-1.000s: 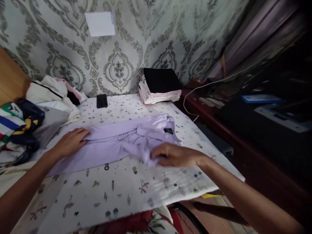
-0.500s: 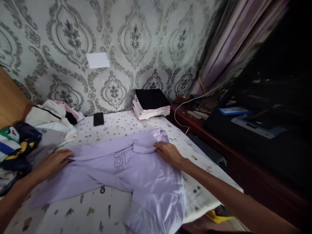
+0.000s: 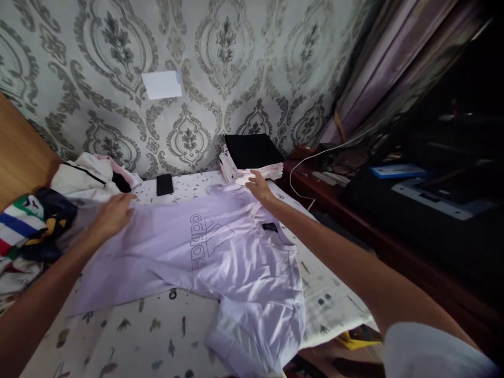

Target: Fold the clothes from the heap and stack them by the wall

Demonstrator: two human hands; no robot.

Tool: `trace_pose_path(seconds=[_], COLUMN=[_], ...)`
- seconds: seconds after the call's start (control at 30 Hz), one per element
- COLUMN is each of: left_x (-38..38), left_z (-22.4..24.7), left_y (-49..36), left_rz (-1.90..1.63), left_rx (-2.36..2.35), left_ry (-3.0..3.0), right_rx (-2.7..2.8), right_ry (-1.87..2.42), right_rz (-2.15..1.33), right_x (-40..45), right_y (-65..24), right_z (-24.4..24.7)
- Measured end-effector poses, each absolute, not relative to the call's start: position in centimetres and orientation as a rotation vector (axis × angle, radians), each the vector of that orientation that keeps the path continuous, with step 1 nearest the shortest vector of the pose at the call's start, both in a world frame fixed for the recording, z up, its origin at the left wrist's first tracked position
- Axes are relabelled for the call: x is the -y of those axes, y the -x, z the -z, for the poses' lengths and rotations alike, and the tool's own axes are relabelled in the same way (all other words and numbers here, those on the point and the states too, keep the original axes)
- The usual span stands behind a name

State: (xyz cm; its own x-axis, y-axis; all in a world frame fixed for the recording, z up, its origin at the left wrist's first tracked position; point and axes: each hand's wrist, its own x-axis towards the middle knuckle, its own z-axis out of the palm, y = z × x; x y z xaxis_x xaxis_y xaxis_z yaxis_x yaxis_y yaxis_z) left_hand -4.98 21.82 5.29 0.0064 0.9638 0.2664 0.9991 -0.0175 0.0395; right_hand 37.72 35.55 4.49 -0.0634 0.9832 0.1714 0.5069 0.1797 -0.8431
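A lilac T-shirt [image 3: 169, 231] with an outlined adidas print lies spread on its side across the patterned sheet. Its neck opening with a black label points right, and one sleeve hangs toward the near edge. My left hand [image 3: 114, 215] is closed on the shirt's far edge near the hem, slightly blurred. At the far shoulder, beside the far sleeve, my right hand [image 3: 260, 188] pinches the cloth with bent fingers. The fabric under the right fingertips is partly hidden.
Behind my right hand stands a stack of folded clothes [image 3: 254, 152] topped in black. A black phone [image 3: 164, 185] lies near the wall. Rumpled clothes [image 3: 39, 220] are heaped at left. A white cable [image 3: 311, 157] runs over the dark red furniture at right.
Both hands have moved away toward the wall, drawing the shirt's upper layer open. The full print and the neck label now show, and the fold across the chest is gone.
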Motion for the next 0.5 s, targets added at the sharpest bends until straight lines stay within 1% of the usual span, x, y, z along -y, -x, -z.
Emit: trace_pose_path(seconds=[0.1, 0.17, 0.2, 0.27, 0.37, 0.5], left_x=[-18.4, -15.7, -14.4, -12.3, -10.6, -9.6], left_z=[-3.0, -2.4, -2.4, -2.7, -3.2, -2.5], left_y=[1.6, 0.3, -0.1, -0.1, 1.0, 2.7], left_rz=[0.289, 0.219, 0.172, 0.084, -0.017, -0.006], left_rx=[1.933, 1.914, 1.95, 2.05, 2.171, 2.34], left_ry=[2.66, 2.923, 2.979, 2.998, 2.961, 2.779], right_rx=[1.852, 1.975, 2.128, 2.321, 2.513, 2.588], right_ry=[1.386, 1.328, 1.247, 1.101, 0.86, 0.813], right_rz=[-0.765, -0.743, -0.634, -0.471, -0.453, -0.301], right_x=[-30.4, -25.6, -23.0, -17.6, -10.6, -6.1], right_y=[-39.5, -41.1, -41.9, -43.5, -45.3, -46.0], right_z=[-1.8, 0.0, 0.9, 2.2, 3.4, 3.8])
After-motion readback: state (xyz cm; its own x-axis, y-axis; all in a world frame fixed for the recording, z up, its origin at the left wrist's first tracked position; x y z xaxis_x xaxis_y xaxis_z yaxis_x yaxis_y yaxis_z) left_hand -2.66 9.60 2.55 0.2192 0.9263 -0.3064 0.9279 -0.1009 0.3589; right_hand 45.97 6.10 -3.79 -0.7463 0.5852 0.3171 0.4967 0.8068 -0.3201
